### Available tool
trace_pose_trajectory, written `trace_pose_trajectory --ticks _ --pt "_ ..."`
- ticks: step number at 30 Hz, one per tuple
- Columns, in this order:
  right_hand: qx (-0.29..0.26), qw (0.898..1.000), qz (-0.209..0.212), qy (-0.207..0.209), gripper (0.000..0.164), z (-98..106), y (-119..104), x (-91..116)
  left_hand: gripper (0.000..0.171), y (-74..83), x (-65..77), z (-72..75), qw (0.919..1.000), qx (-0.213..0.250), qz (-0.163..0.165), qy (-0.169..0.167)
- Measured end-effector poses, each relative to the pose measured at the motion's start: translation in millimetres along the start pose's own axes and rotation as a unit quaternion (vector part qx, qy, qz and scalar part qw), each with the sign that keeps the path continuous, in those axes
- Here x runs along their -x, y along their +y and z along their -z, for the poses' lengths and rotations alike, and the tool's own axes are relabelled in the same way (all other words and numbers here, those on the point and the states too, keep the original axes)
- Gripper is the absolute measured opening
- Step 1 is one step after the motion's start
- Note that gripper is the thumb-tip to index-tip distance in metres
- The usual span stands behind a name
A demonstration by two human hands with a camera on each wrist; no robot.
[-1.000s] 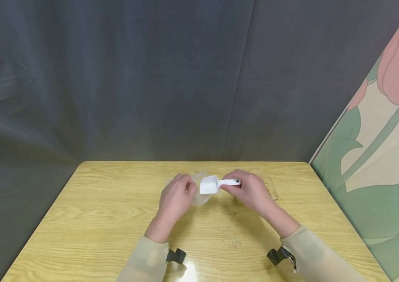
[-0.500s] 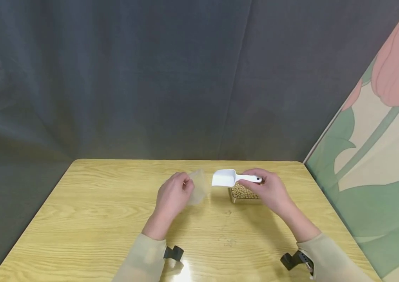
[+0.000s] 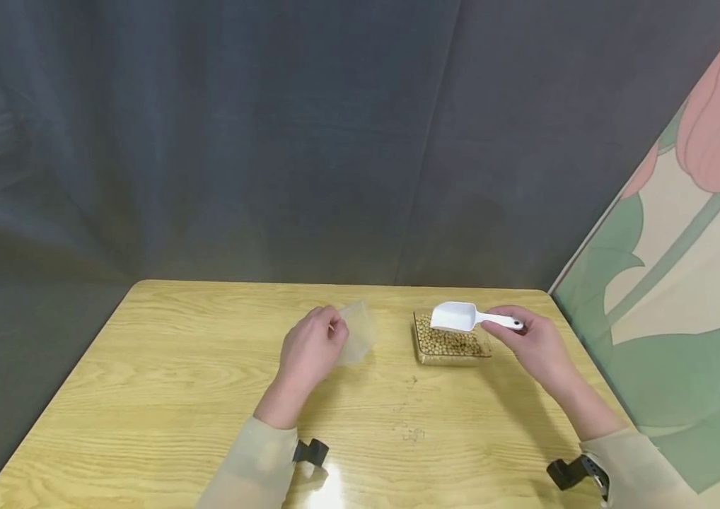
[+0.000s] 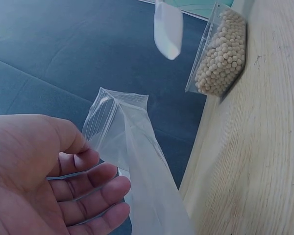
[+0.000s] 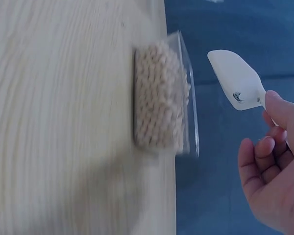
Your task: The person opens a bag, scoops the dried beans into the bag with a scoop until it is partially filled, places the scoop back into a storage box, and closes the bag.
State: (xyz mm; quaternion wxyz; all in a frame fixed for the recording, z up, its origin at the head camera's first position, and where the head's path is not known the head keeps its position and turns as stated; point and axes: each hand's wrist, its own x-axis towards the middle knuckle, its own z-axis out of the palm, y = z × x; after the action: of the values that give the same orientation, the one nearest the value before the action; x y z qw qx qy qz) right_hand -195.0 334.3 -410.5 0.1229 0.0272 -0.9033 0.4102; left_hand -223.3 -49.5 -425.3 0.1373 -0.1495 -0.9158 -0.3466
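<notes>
My left hand [image 3: 312, 344] pinches the edge of a translucent zip bag [image 4: 152, 166] between thumb and forefinger; the bag hangs down beside the fingers. In the head view the bag [image 3: 357, 332] shows just right of that hand. My right hand [image 3: 535, 346] pinches the handle of a white scoop [image 3: 455, 316], held level above a clear box [image 3: 449, 360] of pale round beans [image 3: 445, 343]. In the right wrist view the scoop [image 5: 235, 78] is apart from the box [image 5: 193, 117]. No beans show in the scoop in the head view.
The wooden table [image 3: 163, 367] carries the box on its right half, near the back. Dark marks [image 3: 411, 424] lie on the tabletop in front of it. A dark curtain [image 3: 271, 141] hangs behind, and a flower-patterned cloth [image 3: 704, 297] stands at the right.
My right hand has carried the scoop rightward, away from the bag and over the box of beans, which has come into view. My left hand stays nearly in place, pinching the bag.
</notes>
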Motion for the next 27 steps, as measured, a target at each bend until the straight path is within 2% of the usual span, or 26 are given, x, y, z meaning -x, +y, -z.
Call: trace_pose_trajectory --ticks 9,16,27 --pt "0.01 0.999 -0.023 -0.033 0.036 24.1 24.7 -4.4 0.018 -1.7 -2.8 1.1 1.0 0.003 -0.007 0.001" --pt "0.038 0.997 -0.013 -0.062 0.032 29.7 24.9 -11.3 0.017 -5.8 1.1 1.7 1.0 -0.004 -0.001 0.0" --pt "0.061 0.996 0.005 -0.067 0.027 30.9 26.3 -17.8 0.017 -4.5 0.5 3.5 1.0 -0.001 0.004 -0.001"
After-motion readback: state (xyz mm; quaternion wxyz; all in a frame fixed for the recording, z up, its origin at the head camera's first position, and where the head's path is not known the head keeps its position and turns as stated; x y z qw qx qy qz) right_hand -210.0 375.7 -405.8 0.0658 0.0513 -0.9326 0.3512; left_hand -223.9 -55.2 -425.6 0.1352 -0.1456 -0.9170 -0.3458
